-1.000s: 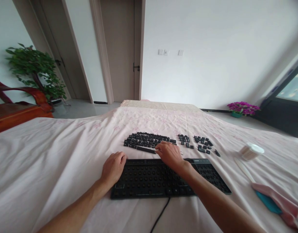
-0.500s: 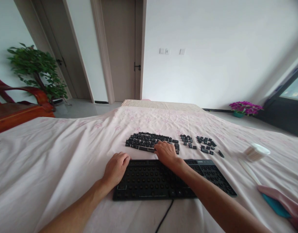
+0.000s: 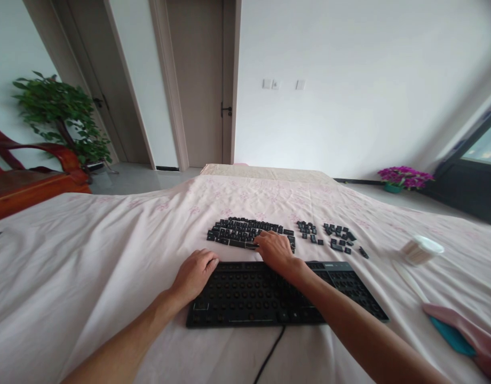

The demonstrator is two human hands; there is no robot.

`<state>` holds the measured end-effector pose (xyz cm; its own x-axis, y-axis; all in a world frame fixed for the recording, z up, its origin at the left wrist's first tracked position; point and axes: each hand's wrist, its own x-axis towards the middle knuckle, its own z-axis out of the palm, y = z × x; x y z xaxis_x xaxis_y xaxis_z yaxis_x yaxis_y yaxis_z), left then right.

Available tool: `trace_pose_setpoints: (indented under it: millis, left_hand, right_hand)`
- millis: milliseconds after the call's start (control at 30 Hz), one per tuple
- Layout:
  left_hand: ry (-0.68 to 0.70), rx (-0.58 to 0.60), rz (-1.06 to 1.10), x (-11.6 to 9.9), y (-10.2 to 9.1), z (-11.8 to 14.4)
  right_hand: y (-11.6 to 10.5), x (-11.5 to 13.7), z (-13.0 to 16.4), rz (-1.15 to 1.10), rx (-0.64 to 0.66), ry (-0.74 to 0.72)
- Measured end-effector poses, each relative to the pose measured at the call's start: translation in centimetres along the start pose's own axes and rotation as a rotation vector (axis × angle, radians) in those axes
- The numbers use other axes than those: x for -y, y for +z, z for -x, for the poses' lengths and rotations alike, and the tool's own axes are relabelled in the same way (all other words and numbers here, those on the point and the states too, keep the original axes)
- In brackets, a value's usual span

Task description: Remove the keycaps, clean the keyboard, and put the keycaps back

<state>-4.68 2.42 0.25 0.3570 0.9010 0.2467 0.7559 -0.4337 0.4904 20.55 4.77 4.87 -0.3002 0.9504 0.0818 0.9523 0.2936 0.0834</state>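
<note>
Black key caps [image 3: 225, 234] lie loose past a nearly bare keyboard [image 3: 245, 290]

Your step right now looks to be handling the loose caps on the far side of the keyboard. Your right hand [image 3: 274, 249] is over the near edge of the big left patch, its fingers bent and close together. I cannot tell if they pinch anything. Your left hand [image 3: 195, 272] is at the keyboard's far left corner, fingers curled in; I cannot tell if it grips. The next move seems to call for a light touch, as the caps lie so close that one could bump another.

Count with me: one keyboard, one cable [image 3: 271, 354] on its near side, three patches of caps, and one lone cap [image 3: 364, 252] at their right end. The caps in the patches are too small and too hidden to count. Off to the right you have one tub [image 3: 424, 249] of thin sticks and one pink cloth [image 3: 465, 326] with one blue thing [image 3: 451, 337] beside it. One pale pink sheet [image 3: 129, 250] is under everything.
</note>
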Motion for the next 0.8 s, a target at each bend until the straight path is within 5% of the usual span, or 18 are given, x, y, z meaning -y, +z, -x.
trace_pose_setpoints:
  millis: [267, 400, 567, 800]
  left_hand:
    - [0.005, -0.014, -0.041, -0.1, 0.1, -0.5]
    - [0.023, -0.007, -0.033, 0.2, 0.0, -0.7]
    - [0.034, -0.007, -0.042, 0.8, -0.5, -1.7]
    - [0.069, -0.066, -0.149, -0.4, -1.5, -1.9]
  right_hand:
    - [-0.9, 0.1, 0.3, -0.040, 0.009, 0.021]
    - [-2.3, -0.6, 1.5, -0.149, -0.127, 0.075]
    - [-4.7, -2.1, 4.3, -0.325, -0.269, -0.050]
    - [-3.9, -2.1, 8.2, -0.972, -0.232, 0.149]
